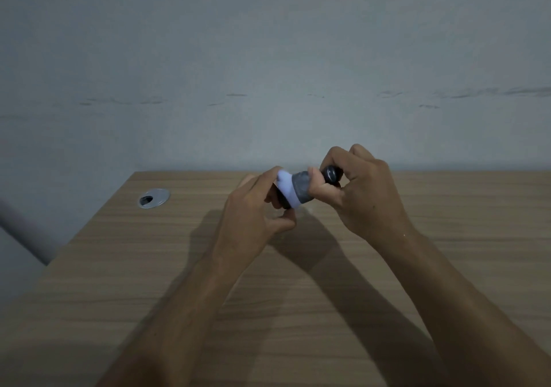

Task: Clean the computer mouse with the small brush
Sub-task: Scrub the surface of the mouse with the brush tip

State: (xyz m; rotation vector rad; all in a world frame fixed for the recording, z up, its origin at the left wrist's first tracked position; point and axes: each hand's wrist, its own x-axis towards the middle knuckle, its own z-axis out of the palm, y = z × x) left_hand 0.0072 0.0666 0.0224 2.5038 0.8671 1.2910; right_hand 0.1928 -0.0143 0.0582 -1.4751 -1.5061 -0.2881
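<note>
Both hands are raised above the wooden desk [298, 282], close together near its far edge. My right hand [357, 196] is closed around a small brush [301, 188] with a dark rounded handle end, a grey collar and pale bristles pointing left. My left hand [253, 207] curls around a dark object [281, 200] that I take for the computer mouse; only a sliver of it shows between the fingers. The pale bristles press against that dark object.
A round metal cable grommet [153, 198] is set into the desk at the far left. A plain grey wall [268, 73] rises right behind the desk. The desk's left edge runs diagonally toward me.
</note>
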